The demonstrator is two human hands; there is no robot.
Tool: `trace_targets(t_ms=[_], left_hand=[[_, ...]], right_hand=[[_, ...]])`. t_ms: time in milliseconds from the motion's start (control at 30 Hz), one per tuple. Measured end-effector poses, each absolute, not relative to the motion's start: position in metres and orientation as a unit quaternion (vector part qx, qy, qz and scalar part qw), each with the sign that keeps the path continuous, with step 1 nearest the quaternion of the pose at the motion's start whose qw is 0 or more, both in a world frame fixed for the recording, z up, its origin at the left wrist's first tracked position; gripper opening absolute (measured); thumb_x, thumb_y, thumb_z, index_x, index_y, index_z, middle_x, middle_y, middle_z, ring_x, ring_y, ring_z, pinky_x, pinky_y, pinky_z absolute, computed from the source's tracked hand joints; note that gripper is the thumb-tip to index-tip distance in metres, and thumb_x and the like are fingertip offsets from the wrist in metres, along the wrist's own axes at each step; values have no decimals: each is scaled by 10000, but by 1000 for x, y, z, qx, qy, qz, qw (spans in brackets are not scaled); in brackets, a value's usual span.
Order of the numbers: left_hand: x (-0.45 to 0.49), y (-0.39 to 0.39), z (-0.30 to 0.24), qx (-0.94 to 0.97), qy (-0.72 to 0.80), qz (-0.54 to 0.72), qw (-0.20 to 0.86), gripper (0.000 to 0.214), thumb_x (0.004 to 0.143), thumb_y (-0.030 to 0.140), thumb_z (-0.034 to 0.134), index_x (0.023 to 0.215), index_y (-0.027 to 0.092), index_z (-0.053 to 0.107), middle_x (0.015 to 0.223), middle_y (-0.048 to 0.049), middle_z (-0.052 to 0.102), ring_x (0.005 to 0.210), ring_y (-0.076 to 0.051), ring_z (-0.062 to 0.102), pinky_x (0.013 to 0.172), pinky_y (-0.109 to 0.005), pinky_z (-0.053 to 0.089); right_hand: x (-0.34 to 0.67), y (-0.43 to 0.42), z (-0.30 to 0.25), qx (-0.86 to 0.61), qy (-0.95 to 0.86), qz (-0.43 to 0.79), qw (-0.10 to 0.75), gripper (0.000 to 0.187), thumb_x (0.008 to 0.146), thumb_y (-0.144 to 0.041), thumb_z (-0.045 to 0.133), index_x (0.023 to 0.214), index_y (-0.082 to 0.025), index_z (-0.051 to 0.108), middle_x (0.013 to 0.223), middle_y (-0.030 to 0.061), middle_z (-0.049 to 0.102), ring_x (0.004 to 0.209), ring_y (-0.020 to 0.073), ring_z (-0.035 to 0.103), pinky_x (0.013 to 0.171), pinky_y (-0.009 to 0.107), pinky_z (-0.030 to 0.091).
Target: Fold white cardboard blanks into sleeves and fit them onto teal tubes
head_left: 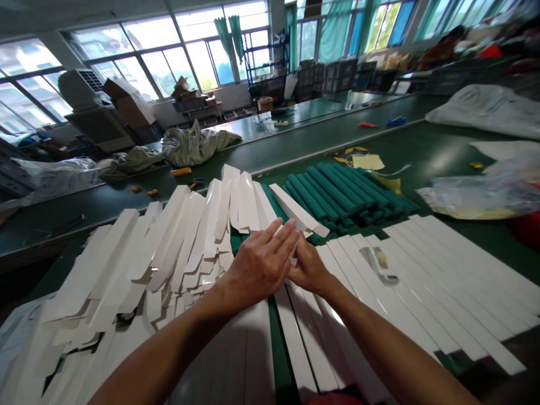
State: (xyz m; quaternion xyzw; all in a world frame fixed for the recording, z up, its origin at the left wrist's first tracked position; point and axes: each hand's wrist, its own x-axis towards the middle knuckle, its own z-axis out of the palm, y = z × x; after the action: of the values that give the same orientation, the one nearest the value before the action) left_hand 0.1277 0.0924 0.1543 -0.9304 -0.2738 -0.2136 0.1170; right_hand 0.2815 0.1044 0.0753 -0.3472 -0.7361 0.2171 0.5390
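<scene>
My left hand (261, 261) lies over the near end of a long white folded carton sleeve (295, 211), its fingers stretched out flat. Just to its right, my right hand (310, 270) is partly covered by the left one, with its fingers curled on the same sleeve's end. The sleeve points away to the upper left, above a stack of green rods (346, 194). Folded white sleeves (177, 242) are piled to the left. Flat white carton strips (442, 270) lie side by side to the right.
A small tape dispenser (382, 264) rests on the flat strips. Clear plastic bags (476, 197) lie at the right on the green table (426, 152). Yellow paper scraps (367, 162) sit beyond the rods. Grey sacks (194, 143) and small tools lie on the far bench.
</scene>
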Motion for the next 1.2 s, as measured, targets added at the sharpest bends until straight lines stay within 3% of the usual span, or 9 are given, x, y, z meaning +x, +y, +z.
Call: trace_targets(t_ms=[200, 333, 467, 567, 700, 900, 1100, 1200], left_hand=[[138, 91, 135, -904, -292, -289, 116, 536, 906, 145, 459, 1436, 101, 390, 1479, -180, 429, 1413, -333, 345, 1085, -538, 434], [145, 86, 125, -890, -277, -344, 114, 577, 893, 97, 480, 1457, 129, 361, 1430, -165, 499, 1360, -304, 438, 1075, -527, 452], [142, 80, 126, -882, -271, -367, 121, 601, 880, 76, 511, 1459, 135, 361, 1383, -160, 548, 1310, -291, 497, 1050, -506, 477], [138, 76, 126, -873, -274, -386, 115, 598, 861, 51, 535, 1438, 116, 395, 1368, -174, 558, 1300, -291, 506, 1050, -496, 477], [141, 74, 126, -872, -271, -394, 105, 576, 847, 36, 550, 1408, 90, 433, 1347, -187, 571, 1299, -295, 505, 1050, -488, 476], [144, 72, 125, -874, -264, -393, 112, 580, 852, 20, 537, 1416, 79, 413, 1339, -184, 576, 1301, -276, 501, 1062, -480, 463], [140, 69, 123, -868, -274, -400, 103, 531, 840, 7, 561, 1362, 52, 474, 1335, -196, 573, 1297, -285, 497, 1067, -475, 457], [139, 69, 122, -864, -289, -401, 92, 513, 844, 19, 566, 1349, 64, 491, 1351, -188, 563, 1293, -291, 499, 1065, -482, 460]], right_hand=[[290, 105, 79, -331, -760, 243, 503, 518, 761, -288, 600, 1235, -170, 428, 1129, 126, 598, 994, 242, 605, 833, 379, 534], [336, 99, 64, -364, -746, 261, 493, 575, 811, -382, 628, 1322, -175, 464, 1311, 132, 542, 1187, 243, 531, 1009, 413, 448], [423, 79, 18, -717, -361, 189, 565, 448, 845, -419, 543, 1195, -143, 587, 1096, 107, 646, 958, 199, 614, 853, 337, 502], [475, 64, -14, -793, -245, 202, 520, 339, 814, -376, 552, 924, -78, 669, 792, 118, 670, 784, 220, 630, 675, 297, 491], [496, 59, -38, -810, -188, 265, 488, 227, 782, -315, 610, 685, -111, 632, 533, 45, 587, 557, 173, 579, 515, 256, 413], [492, 74, -45, -803, -108, 356, 467, 173, 817, -252, 675, 764, -106, 599, 549, -35, 541, 443, 73, 469, 434, 197, 358], [500, 84, -38, -771, -37, 400, 494, 187, 933, -301, 580, 948, -115, 592, 753, -19, 581, 578, 61, 540, 536, 195, 489], [504, 77, -40, -739, -38, 409, 534, 171, 942, -288, 566, 944, -120, 595, 771, -15, 591, 613, 69, 564, 575, 212, 519]])
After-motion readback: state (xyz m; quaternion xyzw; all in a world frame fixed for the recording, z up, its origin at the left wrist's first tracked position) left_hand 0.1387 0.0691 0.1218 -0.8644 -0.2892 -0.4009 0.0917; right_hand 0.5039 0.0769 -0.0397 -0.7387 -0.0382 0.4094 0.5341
